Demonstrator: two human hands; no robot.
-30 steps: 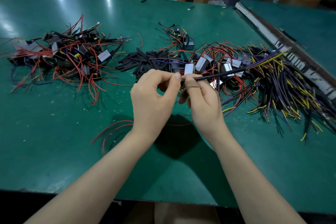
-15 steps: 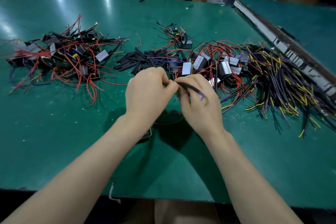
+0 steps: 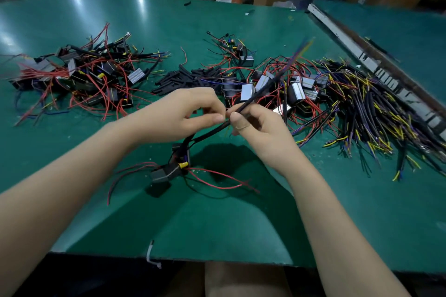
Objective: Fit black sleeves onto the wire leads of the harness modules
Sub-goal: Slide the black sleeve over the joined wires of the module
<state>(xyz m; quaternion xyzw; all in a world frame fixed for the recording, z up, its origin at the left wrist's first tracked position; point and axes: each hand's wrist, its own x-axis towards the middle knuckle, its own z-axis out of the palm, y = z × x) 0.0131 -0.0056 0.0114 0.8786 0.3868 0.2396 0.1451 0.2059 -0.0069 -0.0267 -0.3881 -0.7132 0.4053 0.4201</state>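
Green work table (image 3: 217,229), with a cluttered storage area of boxes and stools behind it. A second green table (image 3: 398,31) stands to the right, a metal rail (image 3: 376,65) running along the joint between them.

Left hand (image 3: 183,116): closed, thumb and forefinger pinched on the sleeved lead (image 3: 210,131) at centre. Right hand (image 3: 255,125): closed, thumb and fingers gripping the same lead just beside the left fingertips. The lead continues up and to the right past the right hand as a thin black line; its far end is motion-blurred, showing purple and yellow.

Below the hands the sleeved lead drops to a harness module (image 3: 169,171), which lies on or just above the table, cannot tell which, with loose red wires (image 3: 217,181) trailing out to both sides.

Loose black sleeves (image 3: 183,78) lie in a heap beyond the hands. A pile of modules with red wires (image 3: 79,75) sits at far left. Another pile of modules (image 3: 277,84) lies just behind the right hand. A large bundle of black leads with yellow tips (image 3: 366,118) covers the right side.

A white cable tie (image 3: 150,254) hangs over the near table edge.
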